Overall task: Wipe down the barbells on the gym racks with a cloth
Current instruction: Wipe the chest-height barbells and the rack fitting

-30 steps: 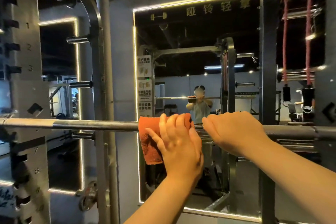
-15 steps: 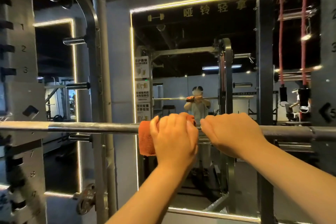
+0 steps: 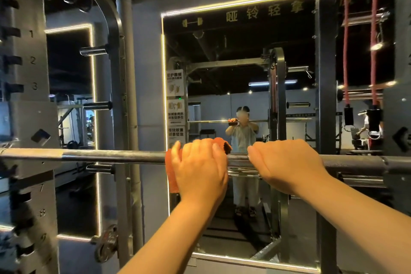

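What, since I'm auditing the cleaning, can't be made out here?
Head view only:
1. Surface of the barbell under the orange cloth: covered by the left hand.
2. Fingertips of the right hand: curled over the bar's far side.
3. Bar ends: cut off at the frame edges.
4. Text on the wall posters: too small, blurred.

The bar (image 3: pixel 111 155) runs past both picture edges, the left hand (image 3: pixel 200 169) covers most of the cloth (image 3: pixel 171 173), and the right hand (image 3: pixel 287 167) hides the bar section beneath it.
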The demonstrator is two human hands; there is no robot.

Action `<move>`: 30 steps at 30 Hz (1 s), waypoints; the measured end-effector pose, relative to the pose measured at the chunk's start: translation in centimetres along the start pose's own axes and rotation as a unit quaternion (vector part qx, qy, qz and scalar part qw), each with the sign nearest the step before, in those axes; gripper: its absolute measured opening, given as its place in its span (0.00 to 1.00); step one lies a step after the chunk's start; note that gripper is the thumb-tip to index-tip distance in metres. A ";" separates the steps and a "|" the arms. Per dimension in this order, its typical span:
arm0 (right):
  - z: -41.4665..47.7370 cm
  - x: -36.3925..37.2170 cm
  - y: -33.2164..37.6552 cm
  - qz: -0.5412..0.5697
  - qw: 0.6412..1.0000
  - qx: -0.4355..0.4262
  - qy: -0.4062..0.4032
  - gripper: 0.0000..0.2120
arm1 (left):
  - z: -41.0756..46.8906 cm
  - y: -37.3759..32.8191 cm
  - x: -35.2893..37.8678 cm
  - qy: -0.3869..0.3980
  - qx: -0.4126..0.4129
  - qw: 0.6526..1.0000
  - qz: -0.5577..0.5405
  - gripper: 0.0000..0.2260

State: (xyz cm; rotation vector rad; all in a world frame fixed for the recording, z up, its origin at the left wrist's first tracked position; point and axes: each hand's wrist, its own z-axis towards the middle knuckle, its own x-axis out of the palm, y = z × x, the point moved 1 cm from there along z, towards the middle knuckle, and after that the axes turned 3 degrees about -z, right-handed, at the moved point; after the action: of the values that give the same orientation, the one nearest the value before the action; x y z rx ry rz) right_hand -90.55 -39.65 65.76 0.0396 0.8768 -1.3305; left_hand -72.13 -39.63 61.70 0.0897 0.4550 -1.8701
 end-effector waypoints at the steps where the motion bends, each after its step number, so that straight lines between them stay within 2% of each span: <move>1: 0.0 0.0 0.1 0.001 1.000 0.001 -0.005 0.21 | -0.4 -0.9 0.2 0.010 0.015 1.000 0.002 0.19; 4: -0.2 -0.2 0.2 -0.002 1.000 -0.004 -0.007 0.20 | -1.3 -1.4 0.4 0.036 0.069 0.997 0.006 0.17; 7: -0.1 -0.2 0.0 0.005 1.000 0.011 -0.007 0.28 | -0.8 0.7 -0.6 0.069 0.115 0.991 0.023 0.15; 12: -0.2 -0.2 0.2 -0.007 1.000 -0.015 -0.008 0.19 | 0.6 0.7 -1.1 0.069 0.037 0.996 0.043 0.20; 14: -0.2 -0.4 0.2 -0.019 1.000 -0.008 -0.010 0.24 | 0.1 -0.8 -0.5 0.057 0.027 0.997 0.035 0.20; 16: -0.2 -0.1 0.2 -0.024 1.000 -0.006 -0.008 0.25 | -0.3 -1.8 0.1 0.047 0.034 0.998 0.015 0.20; 18: -0.2 0.0 0.2 -0.026 1.000 -0.009 0.002 0.20 | -0.6 -1.9 0.3 0.051 0.048 0.998 0.006 0.20; 22: -0.1 0.0 0.1 -0.016 1.000 -0.011 -0.009 0.19 | -0.4 0.2 -0.4 0.061 0.115 0.991 0.028 0.17; 24: -0.1 0.1 0.0 -0.015 1.000 -0.015 -0.011 0.21 | -0.3 1.5 -1.0 0.061 0.135 0.989 0.028 0.16; 28: -0.2 0.3 0.0 -0.007 1.000 -0.018 -0.017 0.26 | 0.1 3.0 -1.4 0.057 0.120 0.991 0.031 0.18; 30: -0.3 0.4 -0.1 0.001 1.000 -0.013 -0.016 0.27 | 0.2 4.2 -1.5 0.048 0.112 0.992 0.041 0.14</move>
State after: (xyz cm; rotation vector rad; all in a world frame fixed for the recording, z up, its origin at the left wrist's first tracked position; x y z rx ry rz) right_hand -90.76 -39.86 65.41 -0.0014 0.8673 -1.3141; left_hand -67.72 -39.51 61.17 0.3448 0.3010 -1.8348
